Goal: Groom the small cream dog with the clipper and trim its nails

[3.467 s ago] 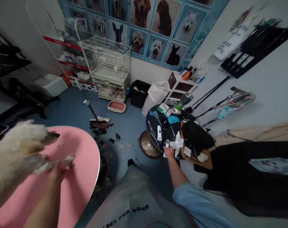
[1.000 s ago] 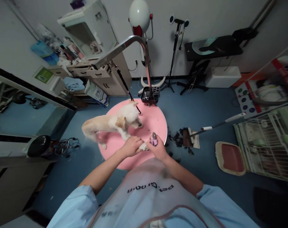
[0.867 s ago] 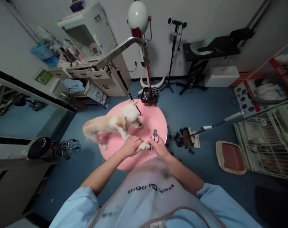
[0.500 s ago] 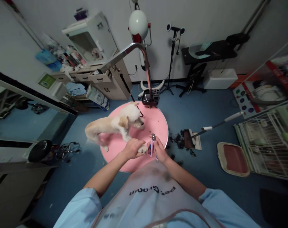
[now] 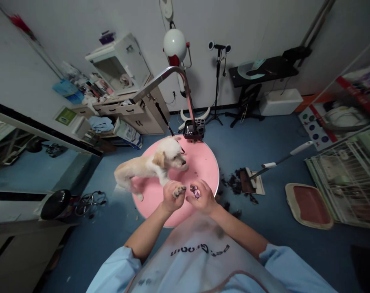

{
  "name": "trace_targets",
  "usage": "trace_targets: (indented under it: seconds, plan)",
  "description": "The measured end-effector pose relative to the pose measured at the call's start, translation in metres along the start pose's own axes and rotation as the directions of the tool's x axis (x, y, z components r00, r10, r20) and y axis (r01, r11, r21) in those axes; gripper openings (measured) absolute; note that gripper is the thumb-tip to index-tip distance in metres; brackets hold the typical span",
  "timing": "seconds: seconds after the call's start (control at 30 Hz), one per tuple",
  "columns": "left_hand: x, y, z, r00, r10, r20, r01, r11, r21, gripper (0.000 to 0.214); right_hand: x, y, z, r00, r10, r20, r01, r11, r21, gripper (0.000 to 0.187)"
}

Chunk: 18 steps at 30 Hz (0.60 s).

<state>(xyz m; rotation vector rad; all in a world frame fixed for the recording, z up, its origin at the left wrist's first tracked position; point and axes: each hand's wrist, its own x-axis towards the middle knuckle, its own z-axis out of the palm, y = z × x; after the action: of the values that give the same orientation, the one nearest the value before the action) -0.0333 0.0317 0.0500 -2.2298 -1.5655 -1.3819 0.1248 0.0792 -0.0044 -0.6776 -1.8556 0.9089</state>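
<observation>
A small cream dog (image 5: 148, 165) stands on a round pink grooming table (image 5: 200, 160), tied by a leash to the metal arm (image 5: 169, 75). My left hand (image 5: 171, 196) is closed round the dog's front paw (image 5: 178, 190), lifted with the pads facing up. My right hand (image 5: 203, 197) is closed on purple nail clippers (image 5: 194, 190), held just to the right of the paw.
A broom and dustpan (image 5: 252, 179) lie among dark hair clippings on the blue floor at the right. A pink tray (image 5: 308, 205) and wire cage (image 5: 343, 179) stand further right. Cabinets with drawers (image 5: 123, 110) and a dryer stand (image 5: 174, 47) line the back wall.
From a side table of tools I have turned to the pink table. My left hand has raised the paw and turned it pads up; the clippers have come in beside it.
</observation>
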Motion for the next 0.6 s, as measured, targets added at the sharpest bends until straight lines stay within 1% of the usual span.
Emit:
trace_targets:
  seconds: [0.03, 0.1, 0.13, 0.2, 0.27, 0.4, 0.6]
  plan:
    - [0.0, 0.001, 0.0, 1.0, -0.016, -0.013, 0.016, 1.0, -0.005, 0.024, 0.003, 0.0, 0.001, 0.996, -0.068, -0.057, 0.063, 0.994, -0.093, 0.025]
    - [0.001, 0.003, 0.0, 0.999, -0.041, -0.03, 0.041, 0.999, -0.018, 0.026, 0.009, 0.0, 0.003, 0.972, -0.185, -0.143, 0.146, 0.957, -0.249, 0.023]
    - [0.002, 0.003, 0.0, 0.998, -0.048, -0.035, 0.047, 0.999, -0.019, 0.026, 0.011, 0.0, 0.003, 0.96, -0.232, -0.16, 0.176, 0.937, -0.303, 0.024]
    - [0.003, 0.004, 0.0, 0.998, -0.046, -0.038, 0.046, 0.999, -0.012, 0.028, 0.017, -0.001, 0.002, 0.945, -0.291, -0.15, 0.222, 0.906, -0.359, 0.025]
    - [0.005, 0.005, -0.001, 0.999, -0.04, -0.028, 0.04, 0.999, -0.004, 0.03, 0.021, -0.001, 0.0, 0.944, -0.309, -0.119, 0.245, 0.894, -0.376, 0.023]
    - [0.008, 0.003, -0.002, 1.0, -0.03, -0.003, 0.03, 0.999, -0.01, 0.033, 0.026, -0.002, -0.004, 0.95, -0.306, -0.066, 0.262, 0.893, -0.365, 0.021]
    - [0.009, 0.001, -0.004, 0.999, -0.029, 0.045, 0.029, 1.0, -0.004, 0.032, 0.026, -0.002, -0.004, 0.962, -0.27, -0.027, 0.246, 0.909, -0.338, 0.019]
